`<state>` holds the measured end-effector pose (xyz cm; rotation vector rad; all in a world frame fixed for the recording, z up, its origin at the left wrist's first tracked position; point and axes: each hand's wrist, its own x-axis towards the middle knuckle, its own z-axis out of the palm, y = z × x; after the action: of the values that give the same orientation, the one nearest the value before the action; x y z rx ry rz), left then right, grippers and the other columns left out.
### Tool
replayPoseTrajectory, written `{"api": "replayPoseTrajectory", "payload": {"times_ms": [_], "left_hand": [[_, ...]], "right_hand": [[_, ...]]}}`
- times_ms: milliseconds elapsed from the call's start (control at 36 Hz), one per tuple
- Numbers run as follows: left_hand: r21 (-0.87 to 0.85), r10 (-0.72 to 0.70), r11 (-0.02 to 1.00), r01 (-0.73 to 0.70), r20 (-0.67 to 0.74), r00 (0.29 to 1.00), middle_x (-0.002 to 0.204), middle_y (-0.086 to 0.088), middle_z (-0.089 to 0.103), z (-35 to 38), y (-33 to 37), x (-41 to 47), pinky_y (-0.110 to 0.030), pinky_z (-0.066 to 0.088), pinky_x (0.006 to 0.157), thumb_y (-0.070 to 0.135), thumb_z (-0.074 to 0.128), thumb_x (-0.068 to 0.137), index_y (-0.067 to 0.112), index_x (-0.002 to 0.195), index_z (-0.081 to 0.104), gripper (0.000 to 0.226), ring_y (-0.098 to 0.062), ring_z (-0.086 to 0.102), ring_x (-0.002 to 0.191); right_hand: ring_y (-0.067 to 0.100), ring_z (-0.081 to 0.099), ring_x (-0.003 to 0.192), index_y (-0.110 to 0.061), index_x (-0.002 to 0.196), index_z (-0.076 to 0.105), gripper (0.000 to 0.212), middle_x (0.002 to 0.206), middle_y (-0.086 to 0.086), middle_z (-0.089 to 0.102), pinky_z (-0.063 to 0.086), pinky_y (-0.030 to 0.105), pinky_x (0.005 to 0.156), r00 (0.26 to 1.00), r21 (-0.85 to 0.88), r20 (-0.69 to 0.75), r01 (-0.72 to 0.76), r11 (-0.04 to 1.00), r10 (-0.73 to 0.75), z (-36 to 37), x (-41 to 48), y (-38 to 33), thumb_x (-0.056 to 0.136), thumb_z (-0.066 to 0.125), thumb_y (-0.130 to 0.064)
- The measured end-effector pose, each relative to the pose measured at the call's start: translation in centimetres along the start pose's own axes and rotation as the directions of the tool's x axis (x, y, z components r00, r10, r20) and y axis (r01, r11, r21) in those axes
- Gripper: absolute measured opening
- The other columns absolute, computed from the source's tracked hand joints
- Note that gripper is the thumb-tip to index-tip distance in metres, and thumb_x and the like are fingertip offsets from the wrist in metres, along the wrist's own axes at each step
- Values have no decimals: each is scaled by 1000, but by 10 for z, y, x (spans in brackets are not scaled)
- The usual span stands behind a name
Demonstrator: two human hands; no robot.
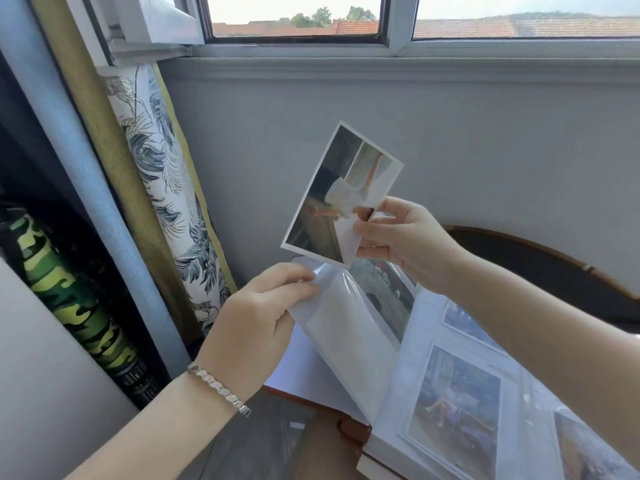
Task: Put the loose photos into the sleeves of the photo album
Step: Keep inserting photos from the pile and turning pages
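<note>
Open photo album [424, 315] lies low on the right, under the grey wall below the window [294, 15], with a few prints already sitting in the pockets of its right-hand page. One clear sleeve page [346, 327] is lifted off the stack and curves up toward the left. The left hand [256, 317] pinches that page's top corner between thumb and fingers. The loose photo [343, 192] is up in the air, tilted, with its lower edge just above the top of the lifted page. The right hand [405, 240] holds it by the lower right corner.

What I'd worry about: the page is floppy plastic and only held at one corner, so the pocket mouth could stay stuck shut and the photo would just skid down the outside. The print is also coming in crooked, so a corner could catch on the opening and bend. And with a grip right on the picture side, fingerprints seem likely. I can't tell where the pocket opening actually is from here.

The photo itself looks like a stiff, flat, glossy print with a thin white border, and shows a blurry figure in white. There's no curl or crease that I can see.
</note>
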<state>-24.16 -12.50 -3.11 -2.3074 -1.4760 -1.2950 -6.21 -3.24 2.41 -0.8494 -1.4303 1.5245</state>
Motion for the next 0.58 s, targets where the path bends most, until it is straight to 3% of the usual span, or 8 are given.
{"api": "replayPoseTrajectory", "payload": {"times_ms": [83,194,278,417,500,583], "left_hand": [[-23,28,999,-28,10,1000,107,5,61,-2,0,-2,-11,40,92,2,42,77,4,90,73,33,-10,55,98],[-16,73,997,-73,4,997,105,1,65,-1,-4,-4,-15,42,93,-8,52,74,5,89,73,29,-12,57,99],[2,138,990,-138,13,990,101,-3,67,-1,-8,-4,-17,42,96,0,48,77,3,87,73,27,-14,57,100],[20,112,993,-114,69,991,99,-8,70,-5,-9,-4,-8,45,87,7,43,76,1,84,73,32,-11,58,89],[51,133,989,-138,80,988,96,-9,70,-6,-13,-5,-22,49,81,8,46,77,0,83,73,29,-13,58,89],[78,114,990,-117,46,992,95,-10,70,-4,-14,-8,-21,48,85,10,48,77,-1,85,73,29,-13,57,91]], "right_hand": [[17,69,67,-9,86,61,18,83,9,67,59,30,68,1000,23,-14,-6,1000,6,-2,0,1,87,55,8],[17,69,69,-8,88,61,16,83,8,68,59,30,69,1000,32,-26,-8,999,9,-1,1,1,87,56,6],[17,69,69,-10,88,62,18,82,8,68,59,30,70,1000,36,-10,-1,999,1,1,2,1,86,56,7],[17,69,70,-11,89,62,18,85,8,68,59,32,72,1000,32,-4,1,999,-1,1,3,3,86,56,6],[16,69,68,-10,89,62,18,84,8,68,59,29,69,1000,34,-3,-1,999,1,1,2,5,86,56,6],[15,70,69,-11,89,62,17,83,6,69,59,29,68,1000,29,-5,-6,1000,6,0,2,7,86,57,5]]}}
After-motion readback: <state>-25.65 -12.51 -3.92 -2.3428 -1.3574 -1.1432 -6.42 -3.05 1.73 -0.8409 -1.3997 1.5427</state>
